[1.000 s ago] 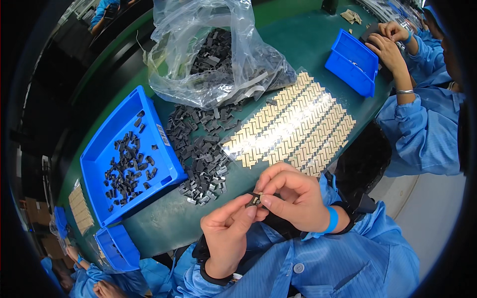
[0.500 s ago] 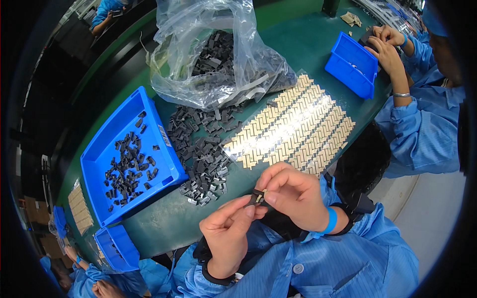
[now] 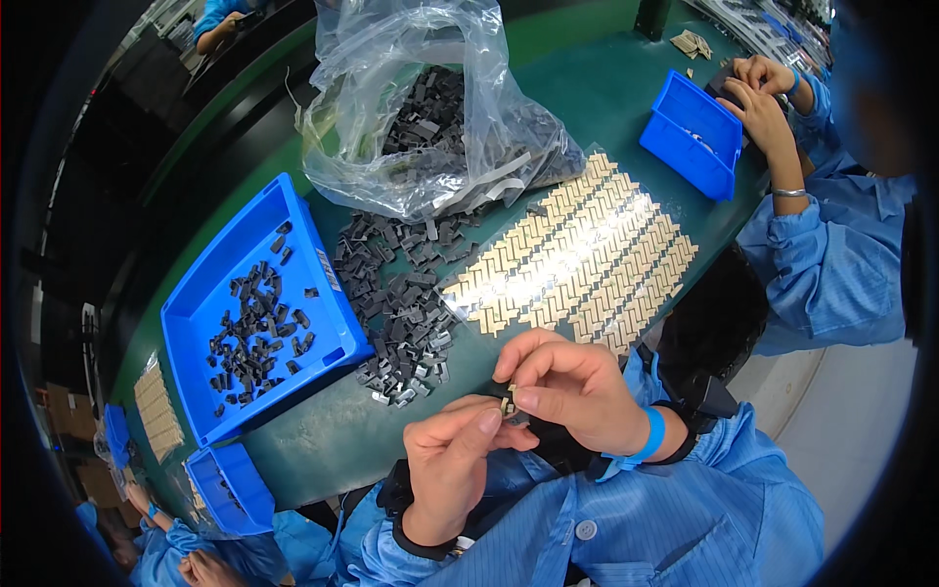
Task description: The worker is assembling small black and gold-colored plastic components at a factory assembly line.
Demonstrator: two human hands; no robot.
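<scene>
My left hand [image 3: 450, 465] is closed, its thumb and fingers pinching a small black plastic part [image 3: 508, 412] that carries tan strips. My right hand [image 3: 577, 386] is closed too, with a tiny tan piece [image 3: 513, 387] at its fingertips, right against the black part; the fingers partly hide both. Beyond my right hand lies a clear sheet [image 3: 577, 254] covered in rows of tan angled pads, with glare across its middle. Left of that sheet, a heap of loose black parts [image 3: 406, 318] spreads over the green table [image 3: 333, 445].
A large blue tray [image 3: 186, 338] with scattered black parts stands at left, a smaller blue bin [image 3: 230, 489] below it. An open clear plastic bag [image 3: 352, 176] full of black parts sits at the back. At right, a co-worker's hands [image 3: 763, 98] work beside another blue bin [image 3: 690, 137].
My right fingers have shifted slightly and curl more over the black part, which has turned and shows more of its tan strips. The head view has tilted a little.
</scene>
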